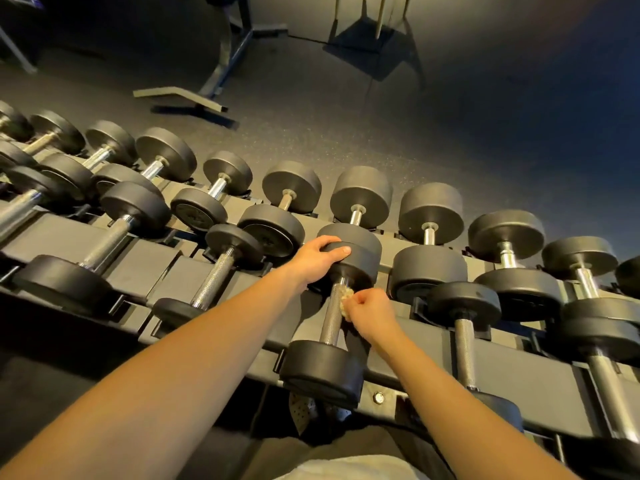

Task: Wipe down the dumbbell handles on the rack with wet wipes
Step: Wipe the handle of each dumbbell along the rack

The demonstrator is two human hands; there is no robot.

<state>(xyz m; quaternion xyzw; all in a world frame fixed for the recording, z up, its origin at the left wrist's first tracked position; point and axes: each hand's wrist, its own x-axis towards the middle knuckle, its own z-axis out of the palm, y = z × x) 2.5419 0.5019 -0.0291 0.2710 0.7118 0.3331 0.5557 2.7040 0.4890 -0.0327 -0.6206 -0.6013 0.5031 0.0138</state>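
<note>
A black dumbbell with a knurled steel handle (331, 317) lies on the lower tier of the dark rack (398, 336), in the middle of the view. My left hand (317, 259) grips the far head of this dumbbell (360, 263), thumb on top. My right hand (372, 311) pinches a crumpled wet wipe (346, 301) against the right side of the handle, near its upper end. The near head (322, 372) sits at the rack's front edge.
Several more black dumbbells fill both tiers to the left (221, 268) and right (464, 334). Behind the rack is dark rubber floor (381, 133), with a bench frame (214, 84) at the back left and a stand's legs (381, 26) at the top.
</note>
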